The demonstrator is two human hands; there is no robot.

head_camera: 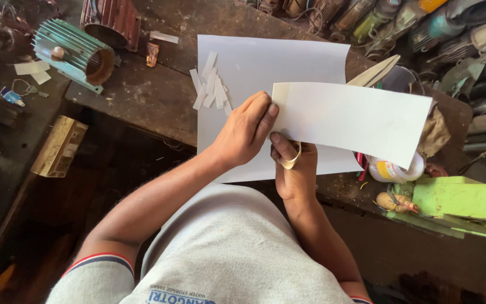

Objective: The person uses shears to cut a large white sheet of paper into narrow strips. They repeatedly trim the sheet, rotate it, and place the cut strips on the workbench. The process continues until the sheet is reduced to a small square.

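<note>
Left grip [246, 130]: fingers closed, pinching the white paper strip [350, 121] at its near end.
Right grip [295, 163]: closed through the scissors [367, 76] handles, directly under the left grip.
Strip: held above the tabletop [142, 95], blades behind it.

One head camera looks steeply down from close above onto the surface [142, 101] and the person's forearms.

Motor repair workshop, small and crowded.

The wooden table [142, 95] is dark w/ oil stains and scratches. A teal finned motor housing [74, 53] and a red-brown one [112, 19] stand at its far left edge. Old motors, power tools etc. [434, 28] are piled at top right, near a green metal part [457, 200] and a glue bottle [395, 169].
</note>
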